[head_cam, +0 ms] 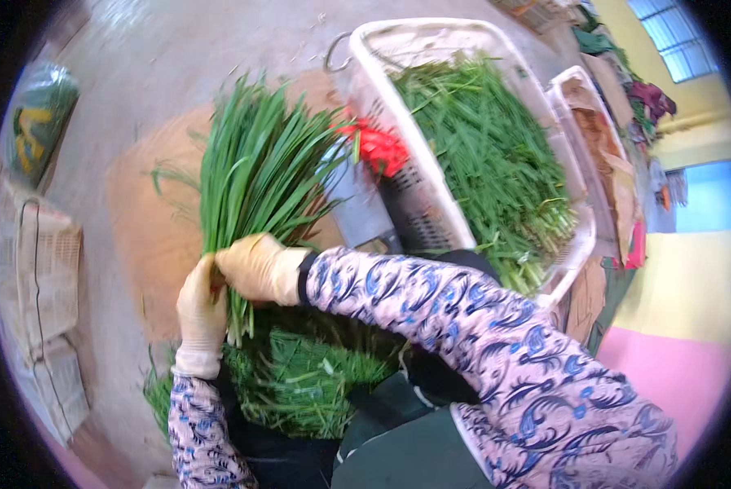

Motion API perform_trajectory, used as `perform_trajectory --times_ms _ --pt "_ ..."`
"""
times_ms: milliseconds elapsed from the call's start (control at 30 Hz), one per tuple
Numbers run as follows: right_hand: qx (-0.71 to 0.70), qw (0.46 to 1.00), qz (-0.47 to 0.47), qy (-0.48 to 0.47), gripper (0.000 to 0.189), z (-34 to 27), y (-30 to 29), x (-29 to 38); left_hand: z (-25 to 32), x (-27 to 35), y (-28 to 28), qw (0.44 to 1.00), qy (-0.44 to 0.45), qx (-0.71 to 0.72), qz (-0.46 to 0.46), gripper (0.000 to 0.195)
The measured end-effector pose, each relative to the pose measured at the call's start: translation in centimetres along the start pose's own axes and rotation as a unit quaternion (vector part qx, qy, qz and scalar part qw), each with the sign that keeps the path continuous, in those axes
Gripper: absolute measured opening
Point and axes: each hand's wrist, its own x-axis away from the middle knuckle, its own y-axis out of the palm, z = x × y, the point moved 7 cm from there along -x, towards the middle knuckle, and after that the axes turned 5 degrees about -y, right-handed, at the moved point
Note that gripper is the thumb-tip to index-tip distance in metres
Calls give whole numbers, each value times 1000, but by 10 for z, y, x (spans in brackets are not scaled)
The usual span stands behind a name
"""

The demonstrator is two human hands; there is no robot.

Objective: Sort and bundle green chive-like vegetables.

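A thick bunch of long green leaves, probably garlic chives (261, 165), stands upright between my gloved hands. My left hand (202, 305) is closed around the lower stems from the left. From the right, my right hand (261, 266) grips the same bunch just above the pale stem ends. Both hands wear cream-coloured gloves, and their fingertips are partly hidden by each other and by the stems. Below the hands, more loose greens (304, 373) lie in a heap close to my lap. Red plastic ties or strips (381, 147) hang at the side of the white crate.
A white plastic crate (457, 220) full of greens stands at the right, with another crate (585, 91) behind it. A grey metal box-like object (359, 208) sits beside it. Brown cardboard (151, 244) covers the floor. Stacked crates (47, 269) and a stuffed green sack (41, 122) are at left.
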Motion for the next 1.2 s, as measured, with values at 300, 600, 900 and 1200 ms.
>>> perform_trajectory --times_ms 300,600,900,1200 --pt "-68 996 -16 49 18 7 -8 6 17 -12 8 984 65 -164 -27 26" --pt "-170 977 61 114 20 -5 27 14 23 -21 8 981 91 -168 -33 20" --pt "-167 947 -273 27 28 9 3 10 -9 -36 -18 992 -82 -5 96 35" --pt "-131 840 460 257 13 245 -122 56 -33 -37 13 980 -197 -19 26 82"
